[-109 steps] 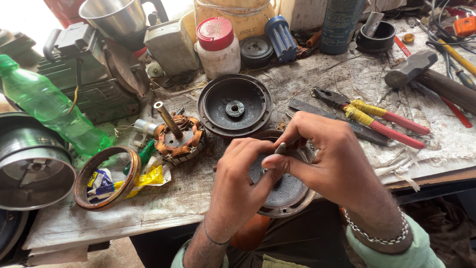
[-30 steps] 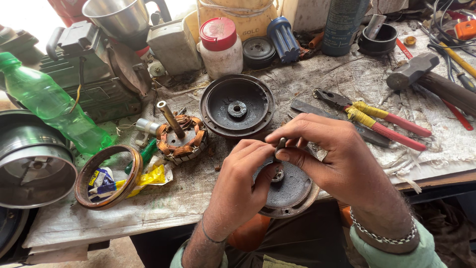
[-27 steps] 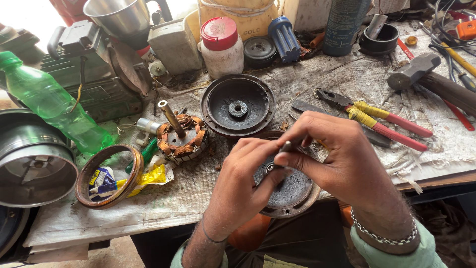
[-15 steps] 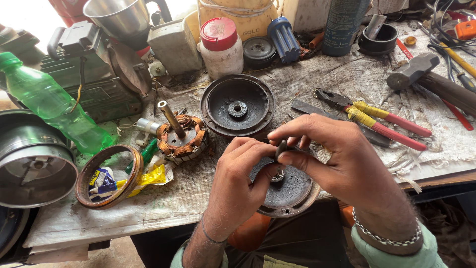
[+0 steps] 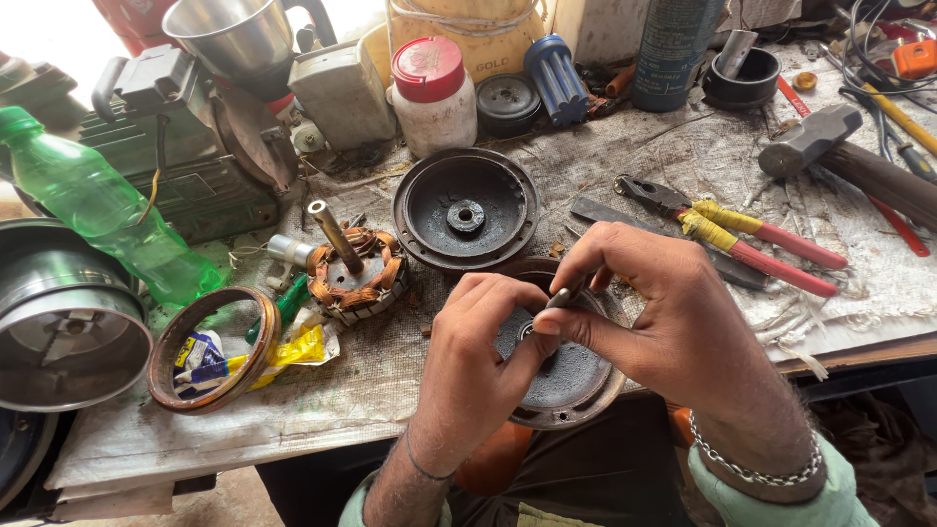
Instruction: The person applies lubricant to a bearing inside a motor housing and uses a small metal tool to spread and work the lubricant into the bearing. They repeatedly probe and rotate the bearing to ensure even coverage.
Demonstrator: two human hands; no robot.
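My left hand [image 5: 478, 366] grips a round dark metal motor cover [image 5: 571, 376] at the workbench's front edge, thumb pressed near its centre hub. My right hand [image 5: 664, 312] pinches a small slim metal tool [image 5: 569, 290] between thumb and fingers, its tip down at the cover's middle. The two hands touch over the cover and hide most of it. A second, matching round cover [image 5: 466, 209] lies open side up just behind, and a copper-wound stator with a shaft [image 5: 353, 268] stands to its left.
Pliers with red and yellow handles [image 5: 742, 234] and a hammer [image 5: 839, 146] lie at the right. A green plastic bottle [image 5: 98, 205], a metal ring [image 5: 210, 346], a steel drum [image 5: 63, 312], a red-lidded jar [image 5: 434, 93] and a green machine [image 5: 185, 156] crowd the left and back.
My hands and the cover stay in place at the bench edge. My right fingers have shifted slightly, working the small tool over the cover's centre.
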